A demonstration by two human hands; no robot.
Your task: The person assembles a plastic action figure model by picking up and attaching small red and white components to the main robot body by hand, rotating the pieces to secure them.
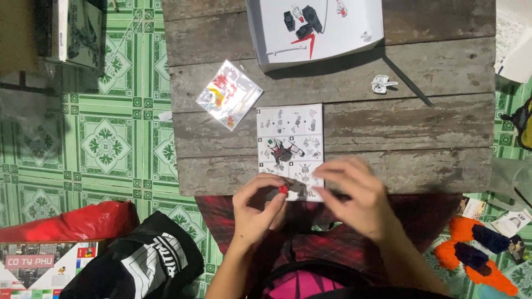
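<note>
Both hands are working close together at the near edge of the wooden table [399, 127], just above the lap. Thumb and fingertips of the left hand [256, 207] are closing on a small red piece [282, 189], so it is pinched and lifted a little, probably to keep it easy to see. Just beside it, the right hand [354, 196] is blurred; its fingers are curling toward the piece, but I cannot tell if they are holding anything. Directly beyond the pinch, the instruction sheet [291, 138] is lying flat, and a partly built dark figure [281, 150] is resting on it, perhaps so the drawings can be compared with it. Further away to the left of the grip, a clear bag of small parts [228, 93] is lying. Farthest from the grip, a white box lid [354, 27] is serving as a tray, keeping loose black and red pieces together. A small white piece [382, 84] is lying apart, beyond the right hand.
</note>
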